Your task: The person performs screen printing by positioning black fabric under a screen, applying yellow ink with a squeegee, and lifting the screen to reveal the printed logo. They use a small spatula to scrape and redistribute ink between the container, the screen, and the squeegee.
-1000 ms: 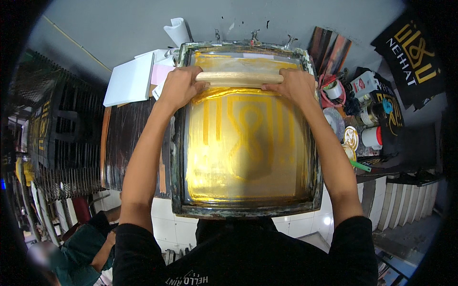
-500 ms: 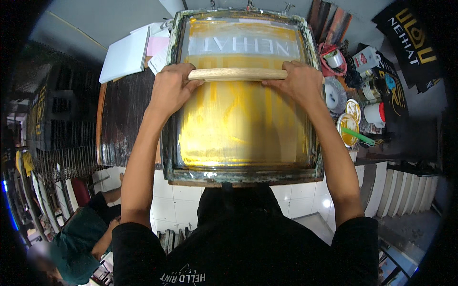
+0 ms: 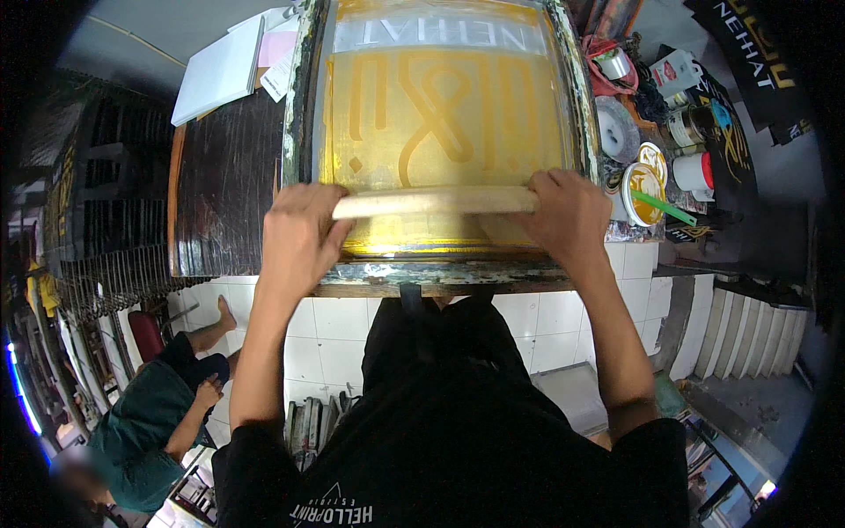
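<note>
Head view: my left hand [image 3: 301,231] and right hand [image 3: 572,220] clasp a long, pale wooden bar [image 3: 431,201] toward the near edge of a gold-inked rectangular screen [image 3: 374,154]. I judge the bar light, stiff, best held by its ends.

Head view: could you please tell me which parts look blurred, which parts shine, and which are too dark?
In the head view, the wooden bar looks smeared; in the head view, glare brightens the yellow screen near its lower edge; in the head view, the rack at left sinks into shadow, and the corners are black.
</note>
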Tool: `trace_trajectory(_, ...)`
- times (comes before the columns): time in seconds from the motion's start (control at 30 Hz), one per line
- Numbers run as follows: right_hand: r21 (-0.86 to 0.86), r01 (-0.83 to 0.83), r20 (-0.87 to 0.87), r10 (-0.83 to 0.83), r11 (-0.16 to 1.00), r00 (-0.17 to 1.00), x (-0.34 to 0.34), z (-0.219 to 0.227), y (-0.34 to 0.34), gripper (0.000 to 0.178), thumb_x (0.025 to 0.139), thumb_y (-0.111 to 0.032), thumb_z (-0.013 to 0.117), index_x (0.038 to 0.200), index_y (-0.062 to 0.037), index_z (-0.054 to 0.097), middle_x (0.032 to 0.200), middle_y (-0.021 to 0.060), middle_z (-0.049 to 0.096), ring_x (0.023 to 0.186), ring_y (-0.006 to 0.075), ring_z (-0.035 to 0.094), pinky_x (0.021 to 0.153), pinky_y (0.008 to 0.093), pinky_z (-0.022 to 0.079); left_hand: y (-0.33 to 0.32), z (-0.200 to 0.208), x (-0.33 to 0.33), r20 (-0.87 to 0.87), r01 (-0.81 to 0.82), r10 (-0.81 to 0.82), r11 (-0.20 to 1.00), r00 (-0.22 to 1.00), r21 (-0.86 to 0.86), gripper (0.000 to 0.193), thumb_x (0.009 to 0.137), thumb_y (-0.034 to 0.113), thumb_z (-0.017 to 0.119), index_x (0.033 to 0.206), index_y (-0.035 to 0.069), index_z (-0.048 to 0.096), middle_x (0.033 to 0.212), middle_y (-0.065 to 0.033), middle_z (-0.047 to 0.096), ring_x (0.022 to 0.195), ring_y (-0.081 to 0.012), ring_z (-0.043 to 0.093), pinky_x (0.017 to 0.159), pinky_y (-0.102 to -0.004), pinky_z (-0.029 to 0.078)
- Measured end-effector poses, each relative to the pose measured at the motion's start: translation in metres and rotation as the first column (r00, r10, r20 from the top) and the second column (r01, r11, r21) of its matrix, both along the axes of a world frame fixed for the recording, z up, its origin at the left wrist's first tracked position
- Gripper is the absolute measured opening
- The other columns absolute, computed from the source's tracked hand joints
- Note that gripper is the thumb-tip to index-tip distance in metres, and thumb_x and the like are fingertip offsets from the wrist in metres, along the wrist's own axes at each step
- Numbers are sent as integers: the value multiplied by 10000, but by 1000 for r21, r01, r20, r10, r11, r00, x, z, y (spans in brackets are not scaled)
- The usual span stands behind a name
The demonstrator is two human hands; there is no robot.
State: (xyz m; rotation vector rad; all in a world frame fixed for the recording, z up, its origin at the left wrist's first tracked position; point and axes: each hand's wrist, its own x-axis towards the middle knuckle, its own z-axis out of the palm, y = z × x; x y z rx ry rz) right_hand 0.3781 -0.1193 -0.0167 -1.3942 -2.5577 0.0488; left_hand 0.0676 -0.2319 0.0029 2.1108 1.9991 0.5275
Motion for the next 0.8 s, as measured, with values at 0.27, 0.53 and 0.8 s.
trace_trajectory(0.27, -51, -9, 20, 10, 999, 1000, 23, 0, -60, 399, 617, -371, 860, 789, -84, 642, 808, 82, 640, 781, 305, 673, 652, 449, 546, -54, 1, 19, 40, 62, -64, 997, 997, 52, 331, 688, 31, 794, 993, 17, 665, 892, -148, 668, 841, -337, 630, 810, -436, 473)
trace_trajectory(0.53, 106, -60, -61, 67, 993, 996, 25, -4, -64, 398, 562, -367, 906, 763, -122, 666, 721, 45, 624, 650, 273, 654, 561, 397, 522, -53, 3, 17, 28, 84, -85, 996, 996, 44, 289, 734, 77, 798, 982, 7, 667, 892, -157, 675, 856, -355, 633, 806, -444, 475)
trace_trajectory(0.8, -204, 20, 155, 12, 979, 988, 12, 27, -46, 633, 663, -694, 788, 804, -78, 753, 757, 139, 708, 733, 327, 713, 634, 434, 551, -39, 13, 11, 86, 57, -47, 991, 995, -117, 363, 810, 154, 784, 1099, -20, 650, 1019, -199, 682, 979, -379, 651, 860, -475, 491)
